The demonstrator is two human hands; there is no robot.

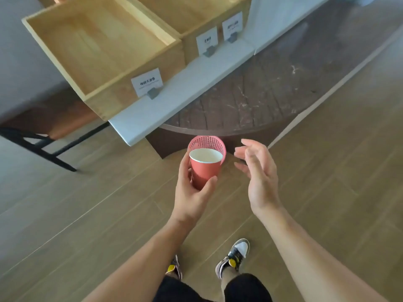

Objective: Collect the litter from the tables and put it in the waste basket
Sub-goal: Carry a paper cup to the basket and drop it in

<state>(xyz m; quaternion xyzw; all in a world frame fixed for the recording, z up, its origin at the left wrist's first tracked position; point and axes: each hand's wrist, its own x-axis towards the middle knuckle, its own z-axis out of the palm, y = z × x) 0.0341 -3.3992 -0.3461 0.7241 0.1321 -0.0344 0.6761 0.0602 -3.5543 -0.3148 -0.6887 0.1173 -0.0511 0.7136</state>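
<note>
At the bottom edge are black shorts and two sneakers with yellow patches, standing on a wood-plank floor. Both bare forearms reach forward from there. The left grip holds a red paper cup round its lower half, thumb on the near right side and fingers wrapped behind the left side. The cup is upright and its white inside shows nothing in it. The right grip is wide, holding nothing, palm turned toward the cup and fingers loosely spread just to the cup's right, apart from it. Directly behind the cup is a pink mesh waste basket. The cup's rim overlaps the basket's mouth in this view, so the cup is over or just before the opening, still in the hand. The basket stands by the dark base of a brown marbled surface with a curved edge. Beyond that runs a white desk, set at a slant across the view, carrying a large open wooden crate with a second crate behind it. Three small white label cards in grey holders stand along the desk's front edge; their print is too small to read. At the far left, black metal legs stand on the floor.
</note>
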